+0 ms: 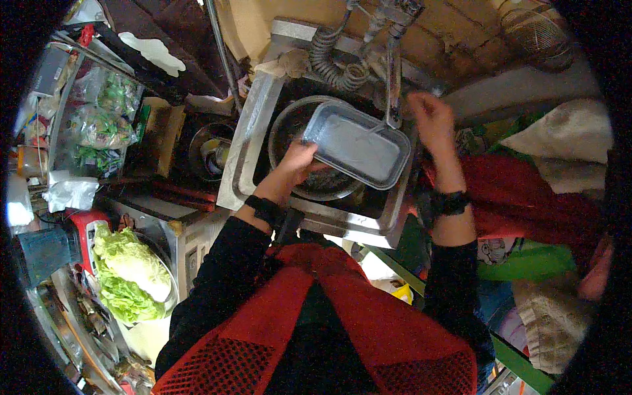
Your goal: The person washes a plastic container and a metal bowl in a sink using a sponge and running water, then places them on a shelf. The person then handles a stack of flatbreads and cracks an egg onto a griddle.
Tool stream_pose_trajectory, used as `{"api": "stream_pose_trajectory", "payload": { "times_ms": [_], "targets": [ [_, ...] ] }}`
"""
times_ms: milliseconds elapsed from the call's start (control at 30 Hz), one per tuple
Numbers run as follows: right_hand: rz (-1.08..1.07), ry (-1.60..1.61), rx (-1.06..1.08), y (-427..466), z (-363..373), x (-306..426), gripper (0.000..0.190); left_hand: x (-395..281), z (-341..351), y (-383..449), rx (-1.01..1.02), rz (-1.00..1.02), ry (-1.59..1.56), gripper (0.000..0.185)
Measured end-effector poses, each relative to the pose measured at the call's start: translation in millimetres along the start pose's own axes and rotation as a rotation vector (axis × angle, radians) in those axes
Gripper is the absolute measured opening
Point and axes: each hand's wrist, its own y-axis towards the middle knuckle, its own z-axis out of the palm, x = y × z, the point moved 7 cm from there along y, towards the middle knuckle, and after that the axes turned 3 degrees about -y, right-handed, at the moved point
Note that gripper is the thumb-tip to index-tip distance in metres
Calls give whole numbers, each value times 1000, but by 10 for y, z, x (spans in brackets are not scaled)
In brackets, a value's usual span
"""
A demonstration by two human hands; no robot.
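In my left hand (300,159) is the near left corner of a clear rectangular plastic container (358,148), tilted slightly over the sink. The metal faucet spout (393,84) ends above the container's far right side, and what looks like a thin stream of water falls into it. A large round metal basin (323,190) sits in the sink (237,163) under the container, which partly hides it. My right hand (434,121) is raised just right of the spout, apart from the container. Its fingers look loosely curled and blurred, with nothing visible in them.
A coiled hose (331,64) hangs behind the sink. To the left are a metal pot (210,148), bagged greens (106,121) and a bowl of leafy lettuce (131,276). On the right lie red cloth (523,202) and a pale sack (568,131). A wire strainer (535,32) hangs at the back right.
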Motion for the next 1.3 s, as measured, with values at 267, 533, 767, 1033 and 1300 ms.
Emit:
{"api": "stream_pose_trajectory", "payload": {
  "times_ms": [267, 533, 767, 1033, 1300],
  "targets": [
    [-229, -278, -64, 986, -555, 1481, 39, -477, 238, -486, 72, 234, 206, 65],
    [174, -499, -46, 1032, -575, 1571, 49, -992, 389, -1144, -204, 1065, 1086, 71],
    [329, -552, -109, 1037, -575, 1608, 53, -1097, 455, -1626, -302, 1379, 1102, 69],
    [6, -174, -126, 785, -523, 1507, 44, -1156, 323, -1934, -231, 1558, 1110, 68],
    [-402, -18, 6, -1231, 183, 1129, 40, -1002, 78, -1804, -190, 1316, 1022, 67]
  ]
}}
